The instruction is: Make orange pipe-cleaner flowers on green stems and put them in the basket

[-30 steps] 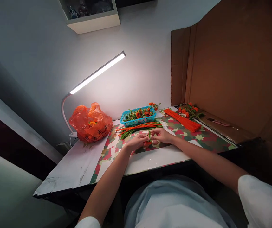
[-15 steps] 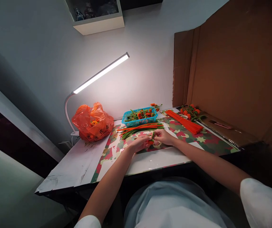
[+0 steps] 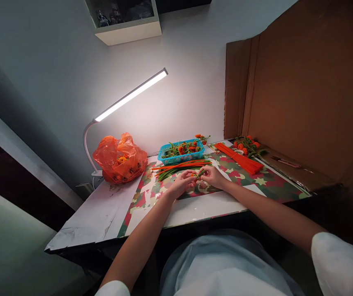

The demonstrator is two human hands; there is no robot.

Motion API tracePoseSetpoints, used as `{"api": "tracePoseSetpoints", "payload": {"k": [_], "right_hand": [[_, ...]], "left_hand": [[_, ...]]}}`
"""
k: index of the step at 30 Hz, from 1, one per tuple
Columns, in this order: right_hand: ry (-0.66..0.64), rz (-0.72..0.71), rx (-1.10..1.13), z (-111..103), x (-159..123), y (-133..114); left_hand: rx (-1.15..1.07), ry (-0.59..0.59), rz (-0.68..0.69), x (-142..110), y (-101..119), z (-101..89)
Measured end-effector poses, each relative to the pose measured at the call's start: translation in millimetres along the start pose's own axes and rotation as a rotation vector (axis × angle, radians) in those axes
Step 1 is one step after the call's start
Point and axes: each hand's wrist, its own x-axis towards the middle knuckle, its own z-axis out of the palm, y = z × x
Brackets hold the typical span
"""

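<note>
Between my hands, above the camouflage-pattern mat [image 3: 152,189], is a small pipe-cleaner flower [image 3: 199,174] with a green stem and a bit of orange. My left hand [image 3: 181,183] pinches its orange end, the fingers partly covering it. The green part is gripped by the closed fingertips of my right hand [image 3: 214,177]. Just beyond my hands lie loose green and orange pipe cleaners [image 3: 176,167], side by side on the mat.
Behind the loose stems stands a blue basket [image 3: 181,158] of orange-and-green flowers. An orange plastic bag [image 3: 119,164] sits left under a lit lamp [image 3: 133,94]. To the right are an orange pipe-cleaner bundle [image 3: 241,159], more flowers [image 3: 247,144] and a cardboard panel [image 3: 303,94].
The flower has turned: its orange end, low by my left palm before, now points up and left at the fingertips. My left hand has tilted and risen slightly.
</note>
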Motion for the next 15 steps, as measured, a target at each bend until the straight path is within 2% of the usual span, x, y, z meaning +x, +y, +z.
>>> {"api": "tracePoseSetpoints", "payload": {"k": [8,12,15], "right_hand": [[-0.035,0.027,0.088,0.8,1.4,3.4],[-0.056,0.021,0.112,0.0,2.0,3.6],[-0.017,-0.007,0.073,0.0,2.1,4.6]], "left_hand": [[-0.004,0.009,0.027,-0.7,0.9,1.0],[-0.071,-0.002,-0.062,0.2,2.9,2.8],[-0.056,-0.036,-0.149,1.0,2.1,3.4]]}}
